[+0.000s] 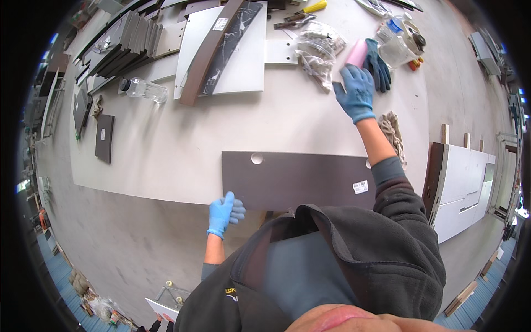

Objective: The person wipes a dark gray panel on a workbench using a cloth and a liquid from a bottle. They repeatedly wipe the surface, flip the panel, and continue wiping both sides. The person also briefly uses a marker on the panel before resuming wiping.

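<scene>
My right hand (355,94), in a blue work glove, reaches far over the table. Its thumb stands out to the side, and its fingertips are at the near end of a pink rounded object (357,53) whose kind I cannot make out. Beside it lies a dark blue glove (378,66). My left hand (222,213), gloved in light blue, is at the front left corner of a dark grey-brown panel (293,180), thumb up and fingers apart, gripping nothing. The panel lies flat along the near edge, with a round pale cutout and a white label.
Plastic bags of small parts (318,47), a clear jug (395,50) and a yellow-handled tool (314,6) lie at the far right. Stacked dark strips (124,44), a white board (243,61) and a clear bottle (145,90) are at left. Crumpled cloth (391,135) lies beside my right forearm.
</scene>
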`<control>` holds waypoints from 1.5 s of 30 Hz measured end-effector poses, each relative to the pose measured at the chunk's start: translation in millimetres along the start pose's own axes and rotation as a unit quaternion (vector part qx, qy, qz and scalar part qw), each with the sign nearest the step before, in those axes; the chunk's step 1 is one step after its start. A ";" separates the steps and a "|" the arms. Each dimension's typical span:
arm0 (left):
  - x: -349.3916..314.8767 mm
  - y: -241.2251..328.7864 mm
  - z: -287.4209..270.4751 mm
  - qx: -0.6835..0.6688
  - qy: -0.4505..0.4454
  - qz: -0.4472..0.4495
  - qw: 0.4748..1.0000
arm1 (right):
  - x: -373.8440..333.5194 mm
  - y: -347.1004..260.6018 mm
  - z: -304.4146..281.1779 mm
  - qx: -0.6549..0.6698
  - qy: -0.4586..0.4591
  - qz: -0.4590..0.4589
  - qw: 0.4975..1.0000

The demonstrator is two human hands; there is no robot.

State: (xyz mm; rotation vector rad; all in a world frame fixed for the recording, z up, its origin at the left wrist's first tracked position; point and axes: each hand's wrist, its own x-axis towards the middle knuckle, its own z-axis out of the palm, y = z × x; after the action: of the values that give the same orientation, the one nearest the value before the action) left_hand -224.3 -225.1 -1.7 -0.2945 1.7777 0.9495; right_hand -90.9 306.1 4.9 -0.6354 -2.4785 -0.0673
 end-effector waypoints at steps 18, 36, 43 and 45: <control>220.1 233.1 50.0 -0.416 -0.104 0.038 0.902 | 236.9 -82.7 256.3 0.128 -0.202 0.321 0.916; 200.7 262.1 72.6 -0.482 -0.220 0.100 0.842 | 247.4 -77.4 271.1 0.466 -0.130 0.445 0.754; 178.3 275.0 59.7 -0.513 -0.241 0.125 0.815 | 262.8 -50.2 274.2 0.049 -0.050 0.140 0.988; 174.8 278.4 54.6 -0.516 -0.245 0.117 0.812 | 264.0 -52.0 281.8 0.011 -0.112 0.106 0.988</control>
State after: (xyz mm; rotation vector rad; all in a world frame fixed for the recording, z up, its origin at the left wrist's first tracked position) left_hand -427.2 37.2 -34.2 -0.4519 0.6889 1.9302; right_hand -451.9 424.3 -81.7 -0.9387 -2.6037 0.1207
